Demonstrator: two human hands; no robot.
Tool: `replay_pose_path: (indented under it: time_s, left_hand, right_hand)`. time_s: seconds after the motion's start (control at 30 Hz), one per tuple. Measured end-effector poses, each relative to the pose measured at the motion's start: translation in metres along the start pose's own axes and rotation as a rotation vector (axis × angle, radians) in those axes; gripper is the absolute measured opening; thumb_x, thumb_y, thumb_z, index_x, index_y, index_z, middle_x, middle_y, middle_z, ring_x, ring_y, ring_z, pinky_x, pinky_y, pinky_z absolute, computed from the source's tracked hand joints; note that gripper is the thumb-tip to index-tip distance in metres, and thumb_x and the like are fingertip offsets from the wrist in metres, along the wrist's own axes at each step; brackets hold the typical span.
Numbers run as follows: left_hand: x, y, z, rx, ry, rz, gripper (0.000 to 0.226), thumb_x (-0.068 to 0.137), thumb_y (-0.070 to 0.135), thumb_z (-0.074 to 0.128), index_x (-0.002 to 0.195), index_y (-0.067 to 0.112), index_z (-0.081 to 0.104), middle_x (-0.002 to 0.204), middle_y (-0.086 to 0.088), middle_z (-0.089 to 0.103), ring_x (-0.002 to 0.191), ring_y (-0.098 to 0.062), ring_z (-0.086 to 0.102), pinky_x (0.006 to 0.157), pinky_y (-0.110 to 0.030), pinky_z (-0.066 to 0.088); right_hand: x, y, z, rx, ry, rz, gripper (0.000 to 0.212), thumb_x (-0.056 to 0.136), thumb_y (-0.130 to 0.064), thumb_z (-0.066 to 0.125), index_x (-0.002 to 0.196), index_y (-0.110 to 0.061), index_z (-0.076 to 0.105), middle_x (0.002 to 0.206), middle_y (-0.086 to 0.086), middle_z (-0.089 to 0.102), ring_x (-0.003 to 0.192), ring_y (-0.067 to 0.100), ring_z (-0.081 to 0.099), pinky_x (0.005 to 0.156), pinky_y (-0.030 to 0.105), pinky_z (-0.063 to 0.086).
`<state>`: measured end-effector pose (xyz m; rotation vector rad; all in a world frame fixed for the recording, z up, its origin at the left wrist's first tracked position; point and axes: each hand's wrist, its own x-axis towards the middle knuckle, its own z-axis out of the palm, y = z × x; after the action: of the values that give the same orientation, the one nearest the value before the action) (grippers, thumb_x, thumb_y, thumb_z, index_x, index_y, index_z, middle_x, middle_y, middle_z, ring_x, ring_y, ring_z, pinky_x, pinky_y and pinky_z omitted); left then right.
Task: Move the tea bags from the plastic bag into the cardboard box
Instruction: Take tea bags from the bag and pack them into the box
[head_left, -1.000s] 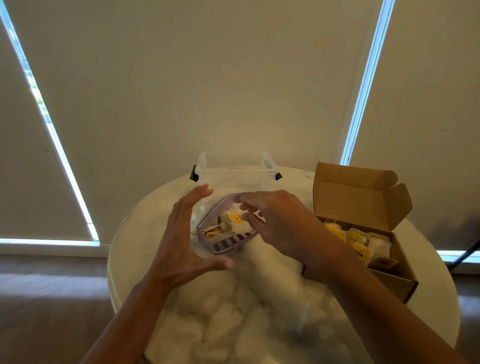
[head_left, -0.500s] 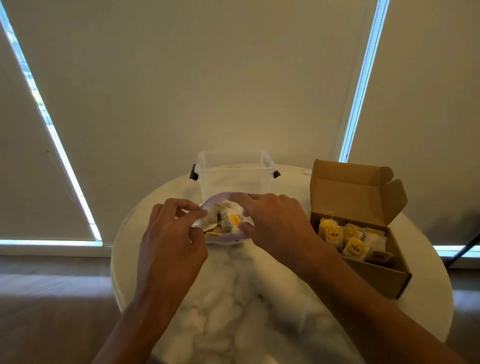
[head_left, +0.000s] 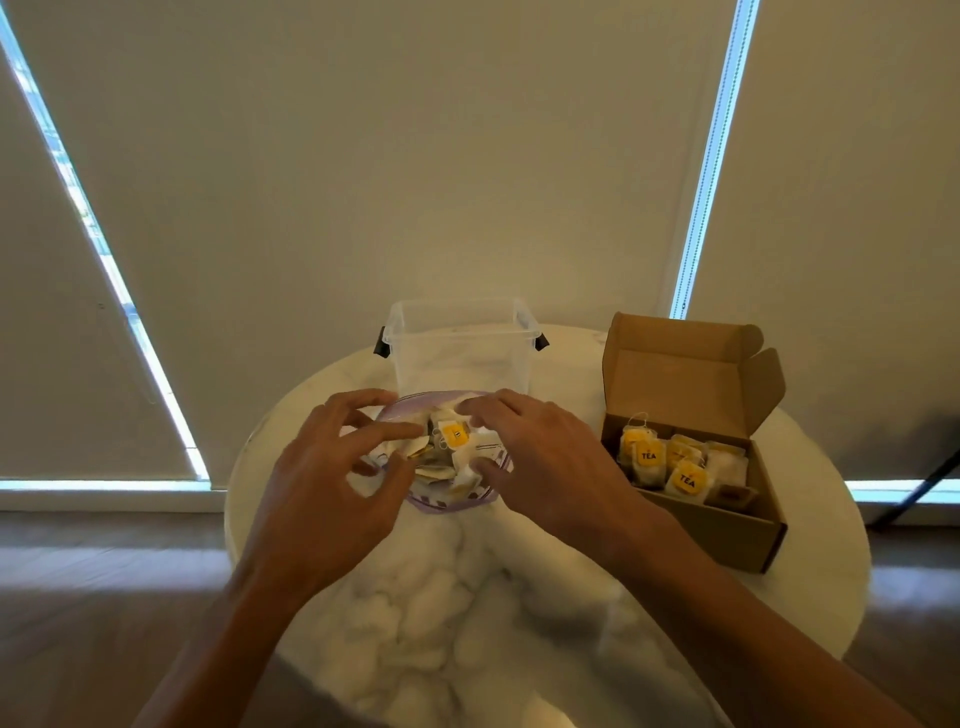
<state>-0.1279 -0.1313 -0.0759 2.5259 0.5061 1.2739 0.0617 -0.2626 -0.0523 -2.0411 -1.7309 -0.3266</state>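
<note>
Loose tea bags (head_left: 454, 434) are heaped in the plastic bag (head_left: 447, 506), mouth open, mid-table (head_left: 467, 597). My left hand (head_left: 327, 483) curls on its left rim, pinching it open. My right hand (head_left: 550, 462) has fingers bent over the right rim; gripping or not, can't tell.

Risks: tangled strings mean one pull drags extras onto the table, and a slack rim lets the mouth slump shut.

Counts:
- one plastic bag: heap uncountable, one yellow tag showing
- one cardboard box (head_left: 727, 535) on the right, lid up: three tags plain, more bags behind
- one clear tub (head_left: 462, 353) behind

Two hands (head_left: 322, 488) (head_left: 545, 457), one bag (head_left: 441, 506), one box (head_left: 717, 530), one tub (head_left: 462, 348).
</note>
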Motion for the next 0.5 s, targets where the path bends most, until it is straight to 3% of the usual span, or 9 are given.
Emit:
replay_pose_path:
  time_s: [0.1, 0.27, 0.37, 0.5]
  left_hand:
    - [-0.014, -0.010, -0.007, -0.036, 0.080, 0.136, 0.025, 0.097, 0.021, 0.072, 0.121, 0.019, 0.081, 0.145, -0.002, 0.060, 0.124, -0.022, 0.067, 0.086, -0.025, 0.061]
    - [-0.040, -0.017, 0.016, -0.062, 0.280, 0.139, 0.018, 0.096, 0.004, 0.070, 0.111, 0.006, 0.080, 0.123, -0.013, 0.068, 0.121, -0.019, 0.066, 0.094, -0.024, 0.056]
    - [-0.042, -0.019, 0.018, -0.104, 0.222, 0.126, 0.026, 0.099, 0.001, 0.059, 0.112, 0.008, 0.080, 0.132, -0.014, 0.064, 0.132, -0.019, 0.061, 0.105, -0.017, 0.047]
    - [-0.039, -0.021, 0.021, -0.142, 0.088, 0.096, 0.034, 0.104, 0.019, 0.054, 0.126, 0.010, 0.077, 0.146, -0.011, 0.055, 0.142, -0.019, 0.053, 0.110, -0.011, 0.040]
  right_hand:
    - [-0.004, 0.005, 0.001, 0.063, 0.059, -0.003, 0.045, 0.098, -0.026, 0.074, 0.141, -0.027, 0.060, 0.132, -0.005, 0.068, 0.111, 0.016, 0.067, 0.094, 0.032, 0.056]
    - [-0.005, 0.008, 0.008, -0.009, 0.095, -0.029, 0.035, 0.100, -0.023, 0.070, 0.135, -0.027, 0.067, 0.133, -0.005, 0.070, 0.115, 0.014, 0.066, 0.102, 0.032, 0.044]
    - [-0.004, 0.008, 0.010, -0.033, 0.089, -0.037, 0.034, 0.101, -0.024, 0.069, 0.134, -0.028, 0.068, 0.136, -0.006, 0.069, 0.118, 0.014, 0.065, 0.102, 0.031, 0.041]
    - [-0.002, 0.010, 0.007, -0.063, 0.084, -0.039, 0.034, 0.102, -0.028, 0.068, 0.136, -0.030, 0.067, 0.137, -0.008, 0.067, 0.118, 0.013, 0.064, 0.100, 0.030, 0.040]
